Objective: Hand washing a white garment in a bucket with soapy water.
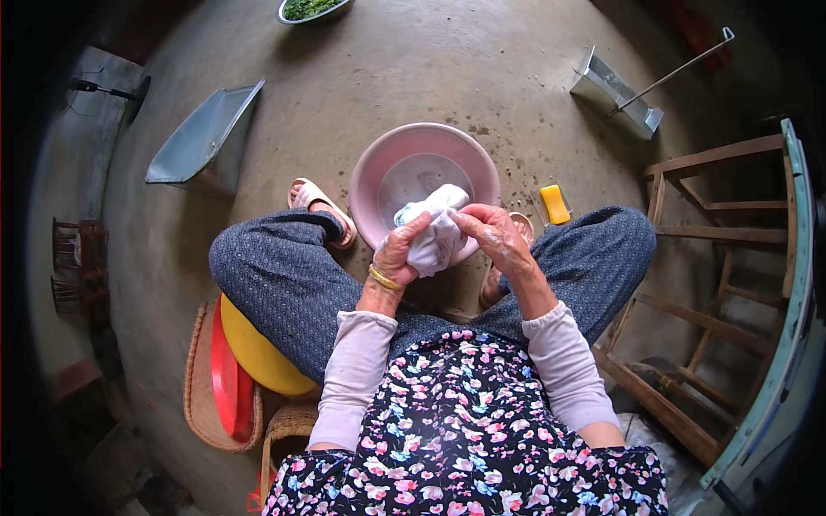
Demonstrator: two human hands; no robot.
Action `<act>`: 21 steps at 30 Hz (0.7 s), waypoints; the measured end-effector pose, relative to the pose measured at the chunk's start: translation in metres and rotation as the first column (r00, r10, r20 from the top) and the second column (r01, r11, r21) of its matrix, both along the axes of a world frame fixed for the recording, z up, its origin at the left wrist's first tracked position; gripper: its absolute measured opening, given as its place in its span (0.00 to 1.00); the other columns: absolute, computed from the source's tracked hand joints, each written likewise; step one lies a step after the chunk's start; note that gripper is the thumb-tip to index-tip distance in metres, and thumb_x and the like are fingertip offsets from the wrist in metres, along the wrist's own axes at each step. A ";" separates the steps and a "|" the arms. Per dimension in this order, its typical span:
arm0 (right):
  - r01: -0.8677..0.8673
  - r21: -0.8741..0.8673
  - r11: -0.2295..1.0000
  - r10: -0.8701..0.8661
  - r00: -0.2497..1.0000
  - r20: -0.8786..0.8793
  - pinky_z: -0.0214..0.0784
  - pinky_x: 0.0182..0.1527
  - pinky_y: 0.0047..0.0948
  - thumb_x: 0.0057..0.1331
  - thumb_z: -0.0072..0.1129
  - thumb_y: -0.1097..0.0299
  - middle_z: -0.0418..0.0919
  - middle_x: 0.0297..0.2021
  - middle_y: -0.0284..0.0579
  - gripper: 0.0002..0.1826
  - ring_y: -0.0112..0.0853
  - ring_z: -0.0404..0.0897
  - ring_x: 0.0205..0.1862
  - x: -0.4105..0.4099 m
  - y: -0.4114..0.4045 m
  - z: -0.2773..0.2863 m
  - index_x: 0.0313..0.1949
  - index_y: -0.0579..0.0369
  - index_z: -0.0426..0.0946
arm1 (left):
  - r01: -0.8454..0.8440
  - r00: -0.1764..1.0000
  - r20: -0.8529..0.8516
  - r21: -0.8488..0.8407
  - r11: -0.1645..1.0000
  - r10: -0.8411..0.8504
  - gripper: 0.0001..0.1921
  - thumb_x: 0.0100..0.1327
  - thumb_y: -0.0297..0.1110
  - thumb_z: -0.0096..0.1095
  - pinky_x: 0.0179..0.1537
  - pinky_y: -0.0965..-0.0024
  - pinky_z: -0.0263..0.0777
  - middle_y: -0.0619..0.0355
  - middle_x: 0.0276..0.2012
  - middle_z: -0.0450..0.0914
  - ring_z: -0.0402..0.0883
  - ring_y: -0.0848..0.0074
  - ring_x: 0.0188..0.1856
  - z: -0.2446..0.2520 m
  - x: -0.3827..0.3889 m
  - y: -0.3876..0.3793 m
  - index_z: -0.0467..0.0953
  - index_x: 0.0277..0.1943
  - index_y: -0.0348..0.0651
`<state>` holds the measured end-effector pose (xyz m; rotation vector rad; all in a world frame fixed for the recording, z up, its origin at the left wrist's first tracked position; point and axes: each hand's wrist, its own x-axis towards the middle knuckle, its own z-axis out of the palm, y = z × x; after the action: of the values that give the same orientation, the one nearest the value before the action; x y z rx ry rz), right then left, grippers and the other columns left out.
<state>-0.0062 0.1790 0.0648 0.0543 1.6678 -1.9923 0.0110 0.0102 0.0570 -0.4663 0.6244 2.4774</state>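
A bunched white wet cloth (433, 242) is held between my two hands, above the near rim of a pink plastic basin (368, 174). My left hand (398, 251), with a gold bangle at its wrist, grips the cloth's left side. The fingertips of my right hand (493, 235) pinch the cloth's right edge; whitish suds show on the back of this hand. Cloudy water (413, 177) lies in the basin. A yellow bar of soap (555, 204) rests on a clear wrapper or tray on the floor, to the right of the basin.
A metal scoop or dustpan (200, 138) stands at the left, a long-handled metal dustpan (616, 87) at the upper right. A bowl of chopped greens (313, 9) is at the top. A wooden frame (723, 235) stands right; a wicker basket (193, 387) with a red lid-like piece lies lower left.
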 end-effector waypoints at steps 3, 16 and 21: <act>0.164 0.007 0.986 -0.165 0.986 0.005 0.60 0.32 0.16 0.60 0.52 0.67 0.72 0.23 0.30 0.09 0.17 0.67 0.27 0.007 -0.001 0.007 0.30 0.60 0.75 | -0.026 0.999 0.034 -0.061 0.998 0.028 0.17 0.59 0.32 0.54 0.44 0.71 0.72 0.53 0.42 0.75 0.77 0.71 0.41 0.013 0.004 -0.005 0.67 0.50 0.33; 0.177 0.070 0.982 -0.158 0.961 -0.227 0.65 0.39 0.19 0.60 0.51 0.73 0.76 0.28 0.36 0.07 0.20 0.72 0.33 0.002 -0.013 -0.001 0.36 0.61 0.75 | -0.070 0.997 -0.023 -0.154 0.986 0.067 0.15 0.60 0.31 0.53 0.36 0.77 0.73 0.56 0.39 0.76 0.77 0.78 0.38 0.007 0.016 -0.005 0.69 0.48 0.35; 0.095 0.197 0.976 -0.059 0.982 -0.180 0.65 0.37 0.19 0.60 0.50 0.74 0.76 0.31 0.39 0.06 0.22 0.73 0.34 0.000 -0.009 0.000 0.35 0.60 0.75 | -0.071 0.997 -0.050 -0.215 0.974 0.062 0.14 0.59 0.31 0.54 0.35 0.78 0.72 0.58 0.38 0.76 0.76 0.80 0.37 0.003 0.015 -0.005 0.70 0.48 0.36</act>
<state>-0.0064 0.1699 0.0650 0.0207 2.0077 -1.9198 0.0263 0.0052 0.0599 -0.5247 0.9166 2.4992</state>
